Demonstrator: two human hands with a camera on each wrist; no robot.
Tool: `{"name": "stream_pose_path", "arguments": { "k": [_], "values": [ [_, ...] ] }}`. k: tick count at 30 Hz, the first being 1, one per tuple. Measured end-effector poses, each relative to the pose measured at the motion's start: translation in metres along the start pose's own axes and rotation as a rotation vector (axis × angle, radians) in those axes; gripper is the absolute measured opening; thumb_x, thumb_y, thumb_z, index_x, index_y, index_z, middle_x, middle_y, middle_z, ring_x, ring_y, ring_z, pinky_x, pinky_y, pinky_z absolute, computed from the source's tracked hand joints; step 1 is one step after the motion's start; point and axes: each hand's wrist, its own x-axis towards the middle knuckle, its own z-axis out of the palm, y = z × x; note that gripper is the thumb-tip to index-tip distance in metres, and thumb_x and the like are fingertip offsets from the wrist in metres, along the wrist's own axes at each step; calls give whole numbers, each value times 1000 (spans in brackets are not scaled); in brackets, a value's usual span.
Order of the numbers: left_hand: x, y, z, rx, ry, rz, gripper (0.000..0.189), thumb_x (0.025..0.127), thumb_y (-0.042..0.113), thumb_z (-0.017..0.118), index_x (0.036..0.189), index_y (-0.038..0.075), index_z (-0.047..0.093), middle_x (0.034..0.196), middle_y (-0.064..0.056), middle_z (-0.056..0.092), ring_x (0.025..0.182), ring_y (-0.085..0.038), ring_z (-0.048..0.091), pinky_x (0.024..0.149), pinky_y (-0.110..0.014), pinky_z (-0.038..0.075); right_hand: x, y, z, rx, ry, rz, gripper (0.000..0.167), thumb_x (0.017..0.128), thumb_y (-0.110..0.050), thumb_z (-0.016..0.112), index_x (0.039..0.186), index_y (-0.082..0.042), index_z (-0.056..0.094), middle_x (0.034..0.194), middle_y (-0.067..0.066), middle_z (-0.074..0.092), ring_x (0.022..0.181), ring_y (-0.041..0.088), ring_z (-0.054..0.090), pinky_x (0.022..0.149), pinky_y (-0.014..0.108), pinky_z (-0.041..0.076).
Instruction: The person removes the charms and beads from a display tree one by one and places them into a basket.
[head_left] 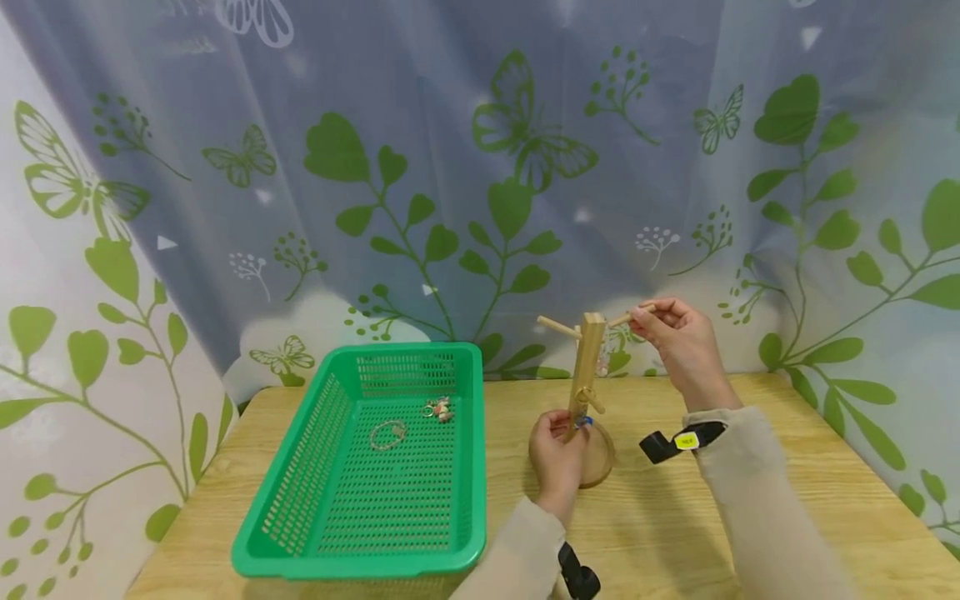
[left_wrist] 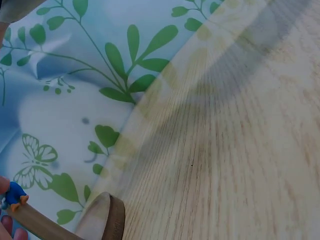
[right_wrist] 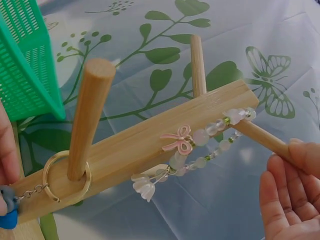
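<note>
A wooden jewelry stand (head_left: 589, 358) with a round base and several pegs stands on the table. Low on its post, my left hand (head_left: 558, 454) grips the wood, its thumb by a small blue charm (left_wrist: 16, 194). That charm is on a keychain whose gold ring (right_wrist: 46, 182) hangs around a front peg (right_wrist: 90, 115). My right hand (head_left: 686, 346) pinches the outer end of the right peg (right_wrist: 265, 139) between thumb and finger. A beaded bracelet (right_wrist: 201, 137) with a pink bow and white flower charm hangs on that peg, close against the post.
Left of the stand is a green plastic basket (head_left: 480, 467). In it lie a thin bracelet (head_left: 387, 435) and a keychain with small charms (head_left: 442, 408). Behind the wooden table (head_left: 652, 525) hangs a curtain (head_left: 420, 100) printed with leaves and butterflies.
</note>
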Motion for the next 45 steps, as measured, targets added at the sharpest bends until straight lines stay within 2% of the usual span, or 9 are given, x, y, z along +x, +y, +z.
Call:
{"name": "stream_pose_path", "arguments": {
  "k": [6, 11, 14, 19, 22, 26, 33, 41, 45],
  "values": [
    [2, -2, -1, 70, 19, -29, 26, 68, -1, 81, 86, 7, 64, 83, 0, 62, 78, -19, 58, 72, -32, 50, -1, 4, 2, 31, -6, 5, 12, 86, 0, 66, 84, -7, 57, 80, -1, 65, 73, 10, 65, 72, 20, 54],
    [1, -2, 0, 125, 41, -3, 27, 67, 2, 82, 85, 9, 64, 83, 1, 62, 76, -20, 58, 69, -26, 46, -1, 5, 2, 54, 6, 1, 13, 86, 2, 65, 83, -7, 57, 80, -1, 65, 73, 10, 65, 71, 20, 54],
    [0, -2, 1, 134, 50, 14, 26, 67, 2, 82, 84, 10, 63, 83, 2, 61, 76, -21, 58, 68, -26, 46, -1, 5, 1, 57, 8, -1, 13, 86, 2, 65, 83, -7, 57, 80, -1, 65, 73, 10, 66, 72, 20, 54],
    [0, -6, 1, 111, 40, 53, 22, 70, -1, 78, 83, 8, 63, 82, 1, 61, 74, -22, 60, 67, -30, 51, -2, 6, 0, 31, 5, -19, 12, 86, 1, 65, 85, -7, 56, 81, -1, 66, 73, 10, 65, 72, 19, 54],
    [0, -7, -1, 86, 36, 60, 18, 71, -2, 76, 82, 7, 65, 79, 0, 62, 69, -16, 57, 64, -26, 50, -2, 6, 0, 10, 8, -26, 12, 86, 0, 66, 85, -7, 56, 81, -1, 66, 72, 10, 65, 71, 19, 54],
    [0, -8, -5, 42, 25, 55, 16, 71, -2, 75, 81, 5, 65, 74, 0, 62, 65, -8, 53, 61, -21, 46, -2, 7, 1, -14, 17, -24, 12, 86, 0, 66, 85, -7, 56, 80, -1, 66, 72, 9, 65, 71, 19, 54],
    [-2, -6, -8, -11, -2, 36, 17, 70, -3, 74, 80, 5, 63, 73, 1, 60, 65, -6, 52, 62, -20, 47, -2, 6, 0, -31, 16, -29, 11, 87, 0, 65, 86, -7, 56, 81, -2, 66, 73, 9, 65, 72, 19, 54],
    [-7, 10, -9, -77, -44, 35, 18, 70, -3, 75, 82, 2, 63, 76, -1, 61, 65, -6, 52, 62, -19, 48, -1, 3, -2, -7, 6, -32, 11, 86, 0, 65, 86, -7, 56, 80, -1, 66, 72, 10, 65, 71, 19, 54],
    [-10, 18, -11, -99, -73, 64, 17, 70, -4, 74, 82, 0, 63, 77, -4, 61, 65, -7, 54, 62, -19, 49, -1, 2, -1, -9, 5, -33, 11, 86, -1, 66, 86, -7, 57, 80, -1, 66, 72, 10, 65, 71, 20, 54]
  ]
}}
